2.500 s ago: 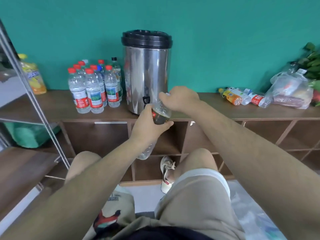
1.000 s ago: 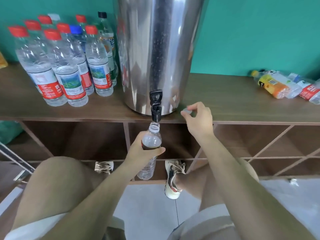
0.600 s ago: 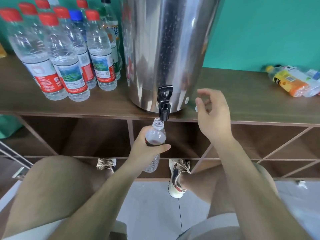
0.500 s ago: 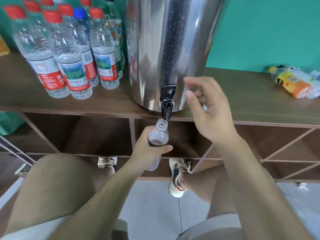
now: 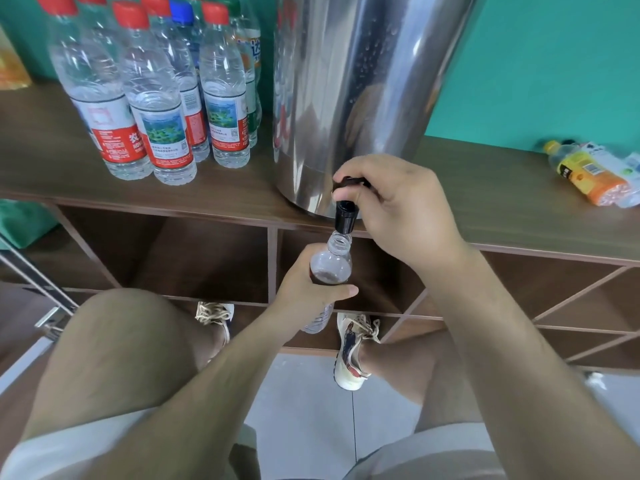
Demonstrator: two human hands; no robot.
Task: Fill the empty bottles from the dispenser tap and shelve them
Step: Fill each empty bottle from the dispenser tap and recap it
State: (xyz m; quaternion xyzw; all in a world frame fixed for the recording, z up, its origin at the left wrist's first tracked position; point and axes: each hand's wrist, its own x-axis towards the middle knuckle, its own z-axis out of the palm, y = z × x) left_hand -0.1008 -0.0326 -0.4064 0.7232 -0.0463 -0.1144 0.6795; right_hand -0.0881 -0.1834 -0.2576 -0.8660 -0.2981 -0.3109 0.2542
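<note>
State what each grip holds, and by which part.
Left grip holds the bottle round its upper body, below the neck. Right grip pinches the tap by its lever.

Teal wall [image 5: 540, 64], grey floor tiles [image 5: 304, 403], cream sneakers [image 5: 350, 368], metal rack frame [image 5: 33, 276]

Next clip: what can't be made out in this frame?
Head view only.
The tap handle: mostly covered by the right hand.
The dispenser: top cut off by the upper edge.
The bottle: middle wrapped by the left hand; whether water is flowing is too faint to tell.
</note>
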